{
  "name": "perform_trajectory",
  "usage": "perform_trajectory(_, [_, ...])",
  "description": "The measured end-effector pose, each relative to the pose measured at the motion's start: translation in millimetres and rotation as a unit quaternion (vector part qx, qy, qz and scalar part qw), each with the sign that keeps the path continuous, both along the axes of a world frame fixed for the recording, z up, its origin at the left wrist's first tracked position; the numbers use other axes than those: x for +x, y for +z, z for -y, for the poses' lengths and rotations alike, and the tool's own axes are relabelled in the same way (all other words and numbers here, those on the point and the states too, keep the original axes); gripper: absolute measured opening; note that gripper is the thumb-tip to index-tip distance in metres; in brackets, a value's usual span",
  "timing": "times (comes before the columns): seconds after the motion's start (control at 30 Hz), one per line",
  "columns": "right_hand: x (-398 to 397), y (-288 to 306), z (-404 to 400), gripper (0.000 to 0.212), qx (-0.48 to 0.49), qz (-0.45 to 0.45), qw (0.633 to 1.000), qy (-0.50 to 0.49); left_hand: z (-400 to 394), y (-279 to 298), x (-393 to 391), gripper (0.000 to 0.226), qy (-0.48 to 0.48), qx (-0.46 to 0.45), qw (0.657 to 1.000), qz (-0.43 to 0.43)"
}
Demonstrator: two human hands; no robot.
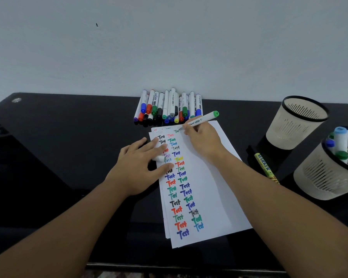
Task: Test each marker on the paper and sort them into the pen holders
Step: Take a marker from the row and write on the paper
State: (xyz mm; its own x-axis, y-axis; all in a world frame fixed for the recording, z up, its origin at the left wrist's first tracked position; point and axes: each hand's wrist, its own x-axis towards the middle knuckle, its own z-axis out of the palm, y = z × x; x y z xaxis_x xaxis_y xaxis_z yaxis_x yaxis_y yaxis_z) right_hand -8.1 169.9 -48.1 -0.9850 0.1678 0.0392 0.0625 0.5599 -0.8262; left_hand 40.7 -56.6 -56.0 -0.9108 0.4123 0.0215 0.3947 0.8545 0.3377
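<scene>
My right hand point(202, 141) has its grip closed round a green-ended marker point(202, 120), tip on the top of the paper point(205, 177) on the table point(68, 147). My left hand point(141, 163) presses flat on the paper, a white cap point(158, 158) under its fingers.

We see soft, even, slightly dim light — weak reflections on the glossy black table point(68, 157), faint shadows, and wide-angle bending at the edges.
</scene>
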Motion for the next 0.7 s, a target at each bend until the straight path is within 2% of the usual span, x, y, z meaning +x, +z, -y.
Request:
perform_trajectory(0.37, [3.4,1.0,0.8,0.033,-0.037,-0.002,0.999,-0.007,-1.0,0.8,-0.4,0.075,0.000,-0.002,1.000,0.001])
perform_trajectory(0.57, [3.2,1.7,1.4,0.034,-0.011,0.002,1.000,-0.001,-1.1,0.7,-0.5,0.074,-0.003,0.002,1.000,-0.005])
perform_trajectory(0.7, [4.4,1.7,0.0,0.025,-0.051,-0.023,0.998,-0.010,1.0,-0.9,1.7,0.076,-0.002,0.059,0.998,-0.020])
